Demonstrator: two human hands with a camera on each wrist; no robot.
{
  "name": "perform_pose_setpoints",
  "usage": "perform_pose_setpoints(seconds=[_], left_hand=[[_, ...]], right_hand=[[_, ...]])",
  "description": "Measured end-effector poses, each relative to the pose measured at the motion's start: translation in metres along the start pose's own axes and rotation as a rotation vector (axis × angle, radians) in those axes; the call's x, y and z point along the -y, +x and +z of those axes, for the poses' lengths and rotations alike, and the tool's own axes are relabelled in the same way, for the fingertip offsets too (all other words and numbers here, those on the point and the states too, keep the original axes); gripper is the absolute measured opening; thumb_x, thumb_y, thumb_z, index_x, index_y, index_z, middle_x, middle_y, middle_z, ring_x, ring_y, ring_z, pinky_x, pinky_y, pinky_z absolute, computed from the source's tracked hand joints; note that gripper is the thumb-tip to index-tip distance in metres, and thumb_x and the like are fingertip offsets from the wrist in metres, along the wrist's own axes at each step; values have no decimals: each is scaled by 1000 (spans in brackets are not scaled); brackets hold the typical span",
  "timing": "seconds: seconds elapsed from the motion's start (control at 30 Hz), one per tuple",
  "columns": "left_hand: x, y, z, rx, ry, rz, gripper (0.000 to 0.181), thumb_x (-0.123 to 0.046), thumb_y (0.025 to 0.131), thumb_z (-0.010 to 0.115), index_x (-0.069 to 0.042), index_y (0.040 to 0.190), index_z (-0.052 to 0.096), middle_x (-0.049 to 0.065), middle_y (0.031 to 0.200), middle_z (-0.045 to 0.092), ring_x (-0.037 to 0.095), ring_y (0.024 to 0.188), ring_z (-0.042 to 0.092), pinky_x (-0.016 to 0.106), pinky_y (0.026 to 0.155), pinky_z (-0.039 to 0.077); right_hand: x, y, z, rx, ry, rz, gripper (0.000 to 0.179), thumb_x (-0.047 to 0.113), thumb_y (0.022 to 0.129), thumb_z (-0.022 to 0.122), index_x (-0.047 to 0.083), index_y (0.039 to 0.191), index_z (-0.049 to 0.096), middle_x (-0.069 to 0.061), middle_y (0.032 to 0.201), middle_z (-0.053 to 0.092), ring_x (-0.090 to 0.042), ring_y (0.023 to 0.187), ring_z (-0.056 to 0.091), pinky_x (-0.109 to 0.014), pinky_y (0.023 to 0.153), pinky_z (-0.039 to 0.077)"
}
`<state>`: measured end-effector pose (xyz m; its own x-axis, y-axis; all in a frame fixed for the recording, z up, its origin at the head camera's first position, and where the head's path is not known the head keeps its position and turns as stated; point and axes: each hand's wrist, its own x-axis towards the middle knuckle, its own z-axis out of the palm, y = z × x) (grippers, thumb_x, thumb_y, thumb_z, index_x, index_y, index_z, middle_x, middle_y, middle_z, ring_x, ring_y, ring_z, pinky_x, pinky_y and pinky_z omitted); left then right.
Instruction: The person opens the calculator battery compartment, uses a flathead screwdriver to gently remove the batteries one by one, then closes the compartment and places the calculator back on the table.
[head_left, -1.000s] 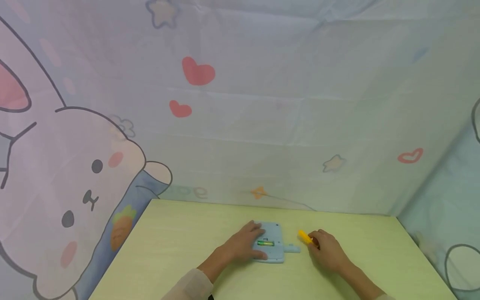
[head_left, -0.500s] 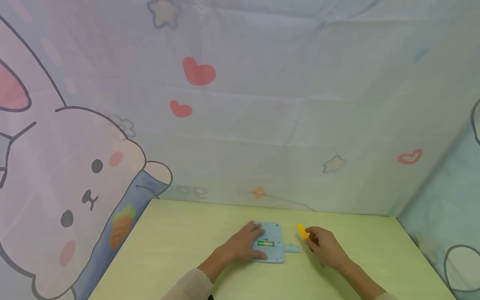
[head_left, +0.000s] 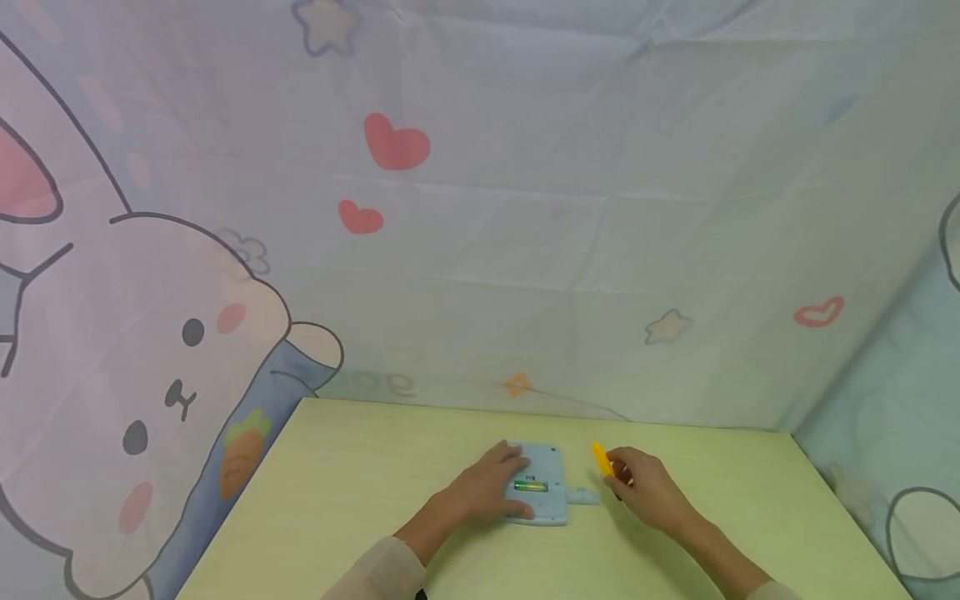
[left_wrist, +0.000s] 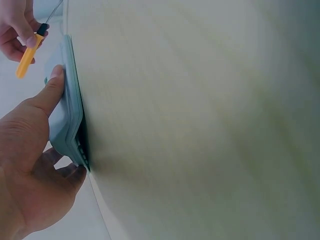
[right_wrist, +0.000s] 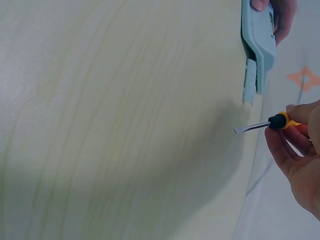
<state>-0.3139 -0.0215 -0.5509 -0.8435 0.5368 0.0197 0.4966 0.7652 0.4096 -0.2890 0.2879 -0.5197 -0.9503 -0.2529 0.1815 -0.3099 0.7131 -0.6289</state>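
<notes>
Fingers of right hand point(head_left: 648, 492) clamped on flat-blade screwdriver point(head_left: 602, 459) | left hand's point(head_left: 480, 490) spread over pale-blue device point(head_left: 549, 505) near far edge of counter point(head_left: 375, 475) | best braced flat, blade point(right_wrist: 252, 127) kept off battery point(head_left: 531, 487)

A pale-blue device point(head_left: 553, 468) lies on the counter point(head_left: 360, 467) — green battery point(head_left: 531, 486) exposed, small matching strip point(head_left: 582, 497) alongside — a yellow-handled, flat-bladed screwdriver point(head_left: 602, 457) tilted above.

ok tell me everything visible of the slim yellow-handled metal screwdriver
The screwdriver has a plastic-looking yellow handle, a black collar and a shiny metal-looking shaft with a flat tip. The right hand pinches it near the collar, above the pale, flat, wood-grained table. The handle points forward; the tip looks free.
</notes>
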Motion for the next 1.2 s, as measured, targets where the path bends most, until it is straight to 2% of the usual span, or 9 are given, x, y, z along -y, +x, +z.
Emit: perform_pose_setpoints(seconds=[0.4, 0.67, 0.97, 1.07, 1.2], left_hand=[[-1, 0, 0, -2, -1, 2, 86, -61, 88, 80, -19, 157, 52, 1, 168, 38, 27, 160, 24, 43, 125, 32], [-2, 0, -2, -1, -5, 1, 86, -59, 88, 81, -19, 157, 52, 2, 168, 39, 28, 160, 24, 43, 125, 32], [-4, -2, -5, 2, 25, 17, 87, -62, 88, 78, -16, 158, 51, 4, 168, 39, 30, 160, 25, 45, 125, 32], [-4, -2, -5, -2, 28, 18, 88, -62, 88, 79, -17, 157, 52, 4, 167, 40, 31, 160, 26, 44, 125, 32], [-4, -2, -6, -2, 31, 19, 88, -62, 87, 79, -16, 157, 52, 5, 167, 40, 31, 159, 26, 44, 125, 33]], right_hand=[[4, 2, -2, -34, 55, -80, 22, 0, 97, 74, 2, 119, 68, 0, 96, 68, -9, 80, 68, -22, 69, 60], [12, 1, -2, -49, 143, -67, 22, 5, 100, 73, 3, 120, 67, -2, 101, 70, -13, 86, 70, -26, 77, 61], [16, 2, 1, -45, 239, -45, 21, 2, 100, 71, 2, 121, 66, -17, 107, 72, -15, 87, 71, -27, 75, 61], [16, 2, 1, -36, 260, -32, 22, 3, 100, 71, 0, 121, 66, -18, 107, 72, -16, 86, 71, -32, 74, 62], [18, 2, 2, -18, 348, 12, 24, 5, 101, 71, -3, 123, 64, -23, 110, 70, -21, 89, 73, -38, 76, 64]])
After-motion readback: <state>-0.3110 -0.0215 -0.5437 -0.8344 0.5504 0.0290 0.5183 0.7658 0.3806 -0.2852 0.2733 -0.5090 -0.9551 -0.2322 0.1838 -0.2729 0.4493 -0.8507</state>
